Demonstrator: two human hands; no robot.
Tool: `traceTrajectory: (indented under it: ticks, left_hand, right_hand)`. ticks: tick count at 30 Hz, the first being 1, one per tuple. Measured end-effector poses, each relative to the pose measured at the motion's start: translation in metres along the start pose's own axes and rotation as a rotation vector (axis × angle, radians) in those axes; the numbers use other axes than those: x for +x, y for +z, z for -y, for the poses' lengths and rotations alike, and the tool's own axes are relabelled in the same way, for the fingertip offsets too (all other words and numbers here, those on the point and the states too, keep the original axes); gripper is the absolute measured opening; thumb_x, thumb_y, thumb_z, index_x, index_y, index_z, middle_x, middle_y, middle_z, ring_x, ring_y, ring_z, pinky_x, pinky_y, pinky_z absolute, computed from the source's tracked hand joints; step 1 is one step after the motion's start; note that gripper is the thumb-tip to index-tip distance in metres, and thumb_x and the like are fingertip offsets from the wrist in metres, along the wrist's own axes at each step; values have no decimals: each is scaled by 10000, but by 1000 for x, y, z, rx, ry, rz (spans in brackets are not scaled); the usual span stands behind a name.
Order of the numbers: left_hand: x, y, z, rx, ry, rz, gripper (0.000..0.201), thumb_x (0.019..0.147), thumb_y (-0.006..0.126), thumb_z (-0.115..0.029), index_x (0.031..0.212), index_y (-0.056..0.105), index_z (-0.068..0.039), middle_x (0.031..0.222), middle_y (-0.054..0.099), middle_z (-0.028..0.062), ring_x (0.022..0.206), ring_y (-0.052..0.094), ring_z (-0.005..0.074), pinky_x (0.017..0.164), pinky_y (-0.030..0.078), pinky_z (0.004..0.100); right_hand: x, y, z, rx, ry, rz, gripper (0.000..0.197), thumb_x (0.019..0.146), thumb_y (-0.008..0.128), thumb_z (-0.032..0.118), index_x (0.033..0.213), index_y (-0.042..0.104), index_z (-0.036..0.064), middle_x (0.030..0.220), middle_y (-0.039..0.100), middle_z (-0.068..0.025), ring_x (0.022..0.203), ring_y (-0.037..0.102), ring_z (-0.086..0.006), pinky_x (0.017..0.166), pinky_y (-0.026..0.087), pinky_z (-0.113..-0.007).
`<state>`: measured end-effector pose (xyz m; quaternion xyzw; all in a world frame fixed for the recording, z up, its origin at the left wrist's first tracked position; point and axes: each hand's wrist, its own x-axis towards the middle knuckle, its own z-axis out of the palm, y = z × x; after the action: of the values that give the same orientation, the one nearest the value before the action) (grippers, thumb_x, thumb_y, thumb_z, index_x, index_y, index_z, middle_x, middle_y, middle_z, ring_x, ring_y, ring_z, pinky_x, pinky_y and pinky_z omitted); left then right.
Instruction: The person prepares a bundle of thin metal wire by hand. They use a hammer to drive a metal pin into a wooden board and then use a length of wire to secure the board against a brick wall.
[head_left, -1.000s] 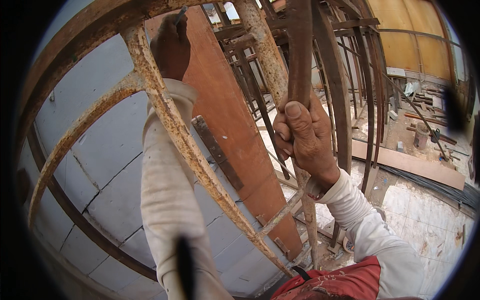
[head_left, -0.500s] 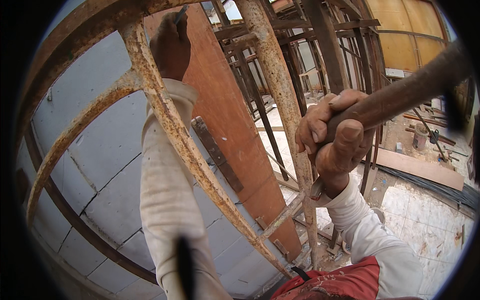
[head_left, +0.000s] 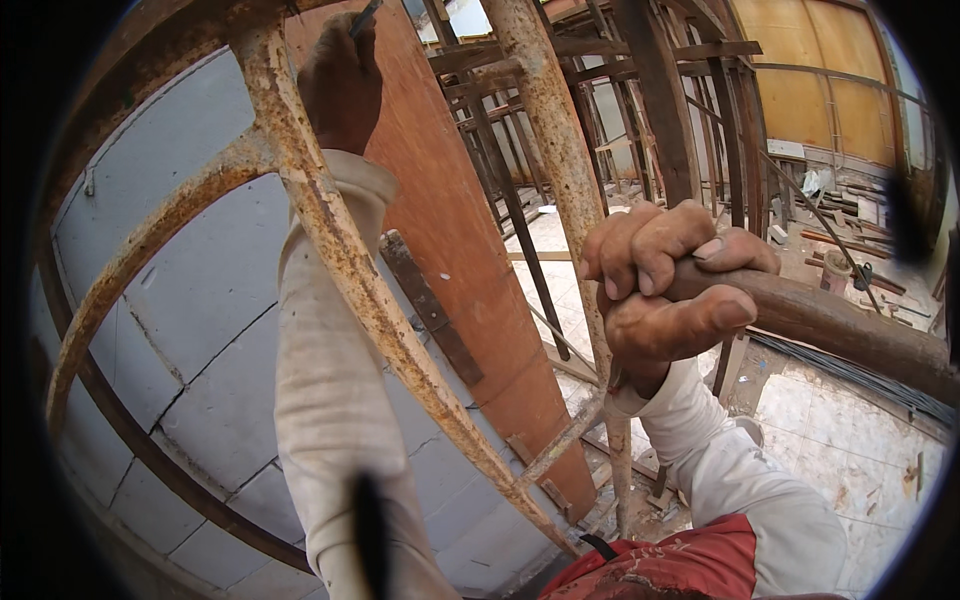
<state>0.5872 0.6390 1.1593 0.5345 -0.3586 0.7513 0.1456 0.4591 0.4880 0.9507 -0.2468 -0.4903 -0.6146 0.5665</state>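
Thick brown wooden handle (head_left: 830,325), running rightward from the rusty curved iron bar frame (head_left: 350,270), is gripped fully closed by the right hand (head_left: 665,290), seemingly for a swing, while the left hand (head_left: 342,85), raised beyond that frame, pinches a thin metal tool (head_left: 365,17) steady.

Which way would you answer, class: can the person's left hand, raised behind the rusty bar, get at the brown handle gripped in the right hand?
Probably yes, with effort. The left hand holds a thin tool beyond the rusty bar, and would have to pull back around it. The right hand covers the brown handle's end, but its shaft is bare.
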Motion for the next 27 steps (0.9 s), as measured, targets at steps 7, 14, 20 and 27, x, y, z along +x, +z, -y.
traceTrajectory:
  ticks: [7, 14, 20, 27]
  left_hand:
    - [-10, 5, 9, -27, -1, -11, 206, 973, 478, -240, 1041, 611, -98, 974, 665, 155, 887, 632, 379, 769, 500, 442]
    - [-5, 10, 9, 44, -17, 5, 237, 982, 462, -254, 1034, 620, -86, 962, 668, 171, 869, 641, 373, 753, 506, 431]
    - [-90, 4, 82, 119, -426, 64, 250, 986, 462, -248, 1021, 613, -52, 911, 669, 190, 847, 651, 365, 722, 504, 431]
    - [-126, -25, 58, 50, -387, 203, 175, 927, 587, -199, 1016, 623, -54, 936, 678, 136, 822, 662, 291, 731, 509, 372]
  right_hand:
    - [-10, -9, 1, -224, 604, 279, 449, 958, 494, 480, 942, 489, 32, 671, 483, -3, 484, 444, -69, 453, 402, -234]
    - [-25, -4, -27, -180, 367, 126, 424, 953, 522, 452, 990, 455, 34, 636, 489, -46, 493, 480, -115, 448, 421, -287]
    - [-40, -19, -17, -212, 786, 260, 451, 944, 534, 459, 1029, 463, 23, 666, 500, -35, 541, 489, -105, 475, 406, -261]
    - [-60, -22, -24, -3, 290, -96, 571, 858, 534, 639, 1000, 435, 95, 592, 457, -54, 436, 430, -123, 379, 376, -271]
